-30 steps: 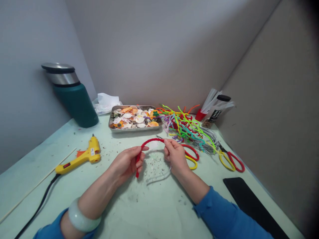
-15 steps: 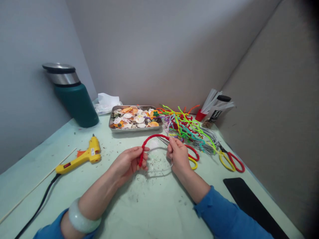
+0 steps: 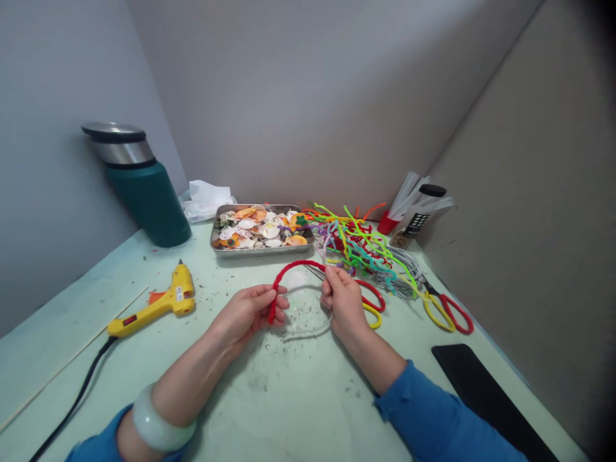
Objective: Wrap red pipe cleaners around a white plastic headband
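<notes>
A red fuzzy pipe cleaner (image 3: 299, 262) arches between my two hands above the table. My left hand (image 3: 250, 314) pinches its left end between thumb and fingers, with a short red tip hanging below. Its right end is pinched in my right hand (image 3: 344, 298). A pale wire or pipe cleaner (image 3: 308, 333) curves below, from near my right hand towards my left fingertips. Scissors with red and yellow handles (image 3: 374, 296) lie partly hidden behind my right hand.
Behind are a metal tray (image 3: 262, 251) of shells and a heap of coloured pipe cleaners (image 3: 366, 247). A yellow glue gun (image 3: 158, 311) and green bottle (image 3: 149, 199) are left. More scissors (image 3: 447, 312), a black strip (image 3: 486, 391) and a dark-lidded jar (image 3: 416, 218) are right.
The left end of the pale curved piece has shifted slightly and now shows apart from my left fingers. My hands have barely moved and keep their hold on the red pipe cleaner.
</notes>
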A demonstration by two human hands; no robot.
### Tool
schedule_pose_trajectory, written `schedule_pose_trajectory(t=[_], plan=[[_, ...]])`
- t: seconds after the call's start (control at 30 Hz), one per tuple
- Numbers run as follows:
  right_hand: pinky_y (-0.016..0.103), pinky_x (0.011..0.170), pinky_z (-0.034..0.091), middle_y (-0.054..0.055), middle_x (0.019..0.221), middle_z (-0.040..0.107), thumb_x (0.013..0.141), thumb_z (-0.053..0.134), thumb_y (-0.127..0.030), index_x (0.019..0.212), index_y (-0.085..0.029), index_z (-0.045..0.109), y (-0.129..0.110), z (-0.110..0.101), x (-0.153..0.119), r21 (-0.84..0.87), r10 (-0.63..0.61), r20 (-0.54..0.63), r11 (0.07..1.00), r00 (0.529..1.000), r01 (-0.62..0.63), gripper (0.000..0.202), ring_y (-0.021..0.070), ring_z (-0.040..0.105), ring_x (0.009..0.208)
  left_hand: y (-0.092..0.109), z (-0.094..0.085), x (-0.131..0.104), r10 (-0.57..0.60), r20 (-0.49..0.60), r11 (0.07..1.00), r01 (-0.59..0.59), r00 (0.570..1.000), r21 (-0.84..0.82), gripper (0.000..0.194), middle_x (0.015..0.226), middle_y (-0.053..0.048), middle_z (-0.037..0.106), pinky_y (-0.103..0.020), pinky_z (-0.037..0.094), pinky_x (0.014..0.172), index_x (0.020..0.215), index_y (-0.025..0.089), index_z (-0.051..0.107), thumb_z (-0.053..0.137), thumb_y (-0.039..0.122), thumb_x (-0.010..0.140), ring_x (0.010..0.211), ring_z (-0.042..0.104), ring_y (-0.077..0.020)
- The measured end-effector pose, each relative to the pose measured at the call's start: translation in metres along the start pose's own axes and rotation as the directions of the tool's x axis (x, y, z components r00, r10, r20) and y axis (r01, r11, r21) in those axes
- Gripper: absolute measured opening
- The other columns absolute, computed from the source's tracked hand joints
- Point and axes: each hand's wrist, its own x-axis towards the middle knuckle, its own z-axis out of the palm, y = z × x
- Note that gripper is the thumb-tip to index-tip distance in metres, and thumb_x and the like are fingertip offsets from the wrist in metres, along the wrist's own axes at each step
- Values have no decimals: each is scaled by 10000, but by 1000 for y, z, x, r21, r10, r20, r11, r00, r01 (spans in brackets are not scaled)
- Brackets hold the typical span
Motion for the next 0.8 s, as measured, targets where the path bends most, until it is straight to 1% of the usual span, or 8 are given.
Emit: schedule_pose_trajectory(t=[0.17,0.27,0.47,0.57,0.8], plan=[[160,325,156,-105,434,393,684,669,-444,748,-191,516,-1,0,0,-18,18,7,1000,1000,-17,302,28,245,317,0,-2,-1,16,12,1000,-16,1000,-18,177,800,-99,676,-264,537,577,962,76,624,575,126,800,574,612,-122],[162,327,155,-107,428,386,684,663,-447,752,-193,515,-2,0,0,-35,24,7,999,1000,-24,301,31,238,320,2,0,-2,7,-5,999,-7,1000,-33,182,819,-114,687,-267,544,573,966,74,629,567,126,803,589,631,-135],[163,322,149,-99,423,416,696,648,-429,754,-190,514,-2,0,0,-59,52,26,997,998,-51,281,34,259,309,5,3,-2,8,-27,997,-10,1000,-76,175,813,-117,686,-225,527,480,974,58,610,542,128,829,551,626,-121],[164,313,147,-102,410,406,708,634,-404,764,-189,519,-2,-1,0,-59,71,40,996,997,-69,250,35,256,297,5,3,-2,7,-35,996,-10,999,-86,173,805,-123,685,-217,528,464,977,46,602,535,120,835,550,631,-122],[169,310,146,-111,411,378,714,620,-411,801,-192,528,-4,1,-2,-55,51,-14,997,999,-51,253,39,251,296,6,5,-2,-16,-22,995,14,1000,-96,174,797,-127,693,-227,539,472,986,56,586,513,140,852,548,644,-132]])
